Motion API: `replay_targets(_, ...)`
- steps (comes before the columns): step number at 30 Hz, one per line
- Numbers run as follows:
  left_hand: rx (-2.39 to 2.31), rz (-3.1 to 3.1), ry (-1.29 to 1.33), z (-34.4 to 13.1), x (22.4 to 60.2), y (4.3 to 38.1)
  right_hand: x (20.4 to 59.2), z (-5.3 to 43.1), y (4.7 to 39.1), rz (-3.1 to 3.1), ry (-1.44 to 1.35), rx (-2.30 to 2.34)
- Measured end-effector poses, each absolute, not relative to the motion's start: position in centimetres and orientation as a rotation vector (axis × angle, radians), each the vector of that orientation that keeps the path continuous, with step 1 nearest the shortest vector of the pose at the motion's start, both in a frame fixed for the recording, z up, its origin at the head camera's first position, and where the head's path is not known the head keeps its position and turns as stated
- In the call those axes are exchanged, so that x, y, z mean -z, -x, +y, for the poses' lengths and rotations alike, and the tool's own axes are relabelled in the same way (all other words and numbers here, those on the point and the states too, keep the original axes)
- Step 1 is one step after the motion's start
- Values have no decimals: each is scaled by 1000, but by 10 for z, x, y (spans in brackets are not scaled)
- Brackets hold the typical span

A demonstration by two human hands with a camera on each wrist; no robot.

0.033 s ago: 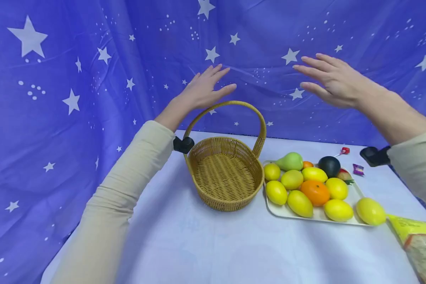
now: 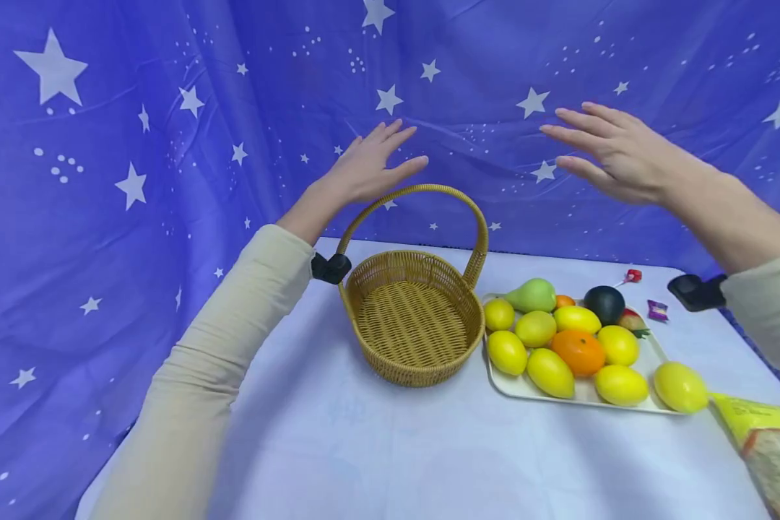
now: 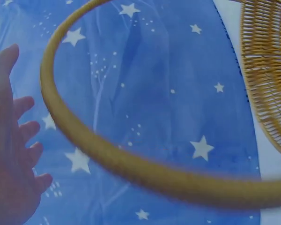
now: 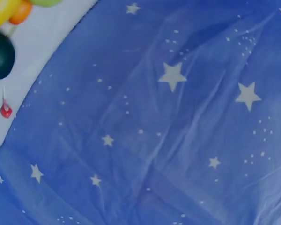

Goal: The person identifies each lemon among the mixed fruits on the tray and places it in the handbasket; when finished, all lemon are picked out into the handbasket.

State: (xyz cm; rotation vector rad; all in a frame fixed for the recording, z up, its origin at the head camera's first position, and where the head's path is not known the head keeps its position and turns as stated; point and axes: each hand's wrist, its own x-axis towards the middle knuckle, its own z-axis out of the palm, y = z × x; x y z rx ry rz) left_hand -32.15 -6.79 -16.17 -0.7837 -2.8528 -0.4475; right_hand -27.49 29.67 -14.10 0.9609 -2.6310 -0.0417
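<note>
My left hand (image 2: 367, 165) is raised with straight, spread fingers, just above the left side of the wicker basket's handle. It holds nothing. The round wicker basket (image 2: 416, 372) stands on the white table, with its handle arching up and no contents inside. In the left wrist view, the basket's handle (image 3: 145, 176) curves past the left hand (image 3: 9, 150). My right hand (image 2: 630, 157), raised in front of the starry cloth, also has outstretched fingers and holds nothing. Below it is a white tray (image 2: 533, 393) of fruit, with several lemons (image 2: 551, 373) and an orange (image 2: 578, 352).
Also on the tray are a green pear (image 2: 533, 295) and a dark round fruit (image 2: 604, 305). A red lollipop (image 2: 633, 276) and a purple-wrapped candy (image 2: 658, 310) lie beyond it. A yellow-topped bag (image 2: 763, 419) is at right. Blue starry cloth (image 2: 468, 108) hangs behind the table.
My right hand has shifted slightly right and down. My left hand has drifted slightly left. Basket and fruit stay in place.
</note>
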Motion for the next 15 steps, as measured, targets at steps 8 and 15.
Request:
replay_targets(8,796,-2755,823,-114,208,310,197,344,233,-2575,-1073,-187)
replay_targets(15,1037,-2716,799,-145,267,292,254,386,198,-2646,-513,-639)
